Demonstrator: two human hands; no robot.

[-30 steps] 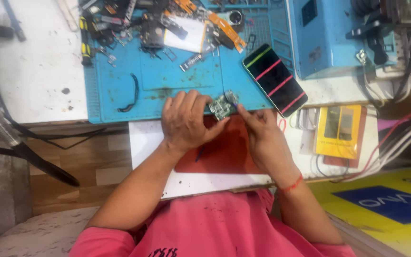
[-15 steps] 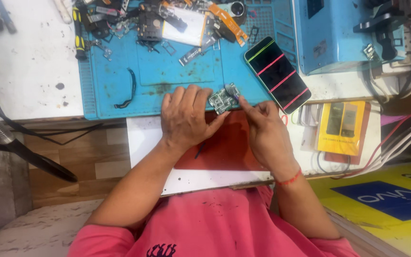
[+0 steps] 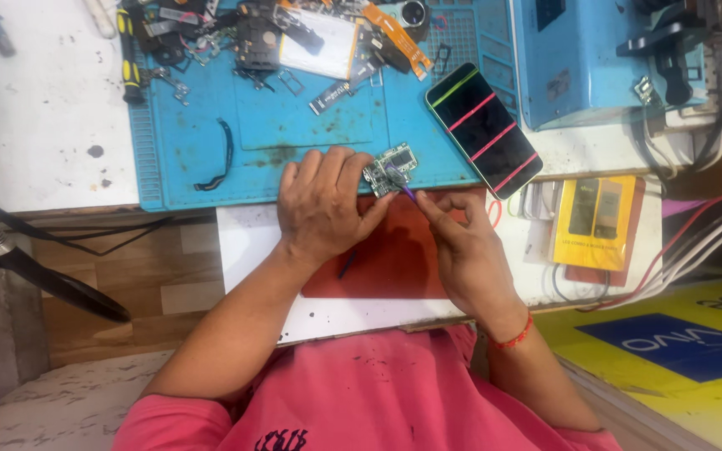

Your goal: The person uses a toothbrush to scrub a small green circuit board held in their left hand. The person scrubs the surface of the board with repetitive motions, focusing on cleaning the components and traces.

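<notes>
2 fingers (image 3: 359, 177) on circuit board (image 3: 390, 167)

We held our left hand (image 3: 321, 205) palm-down with fingers curled forward, while our right hand (image 3: 461, 238) pinched its fingertips together beside it, both forearms angled inward.

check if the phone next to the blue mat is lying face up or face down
Face up: the phone lies flat with its dark glass screen showing, crossed by red and green lines.
</notes>
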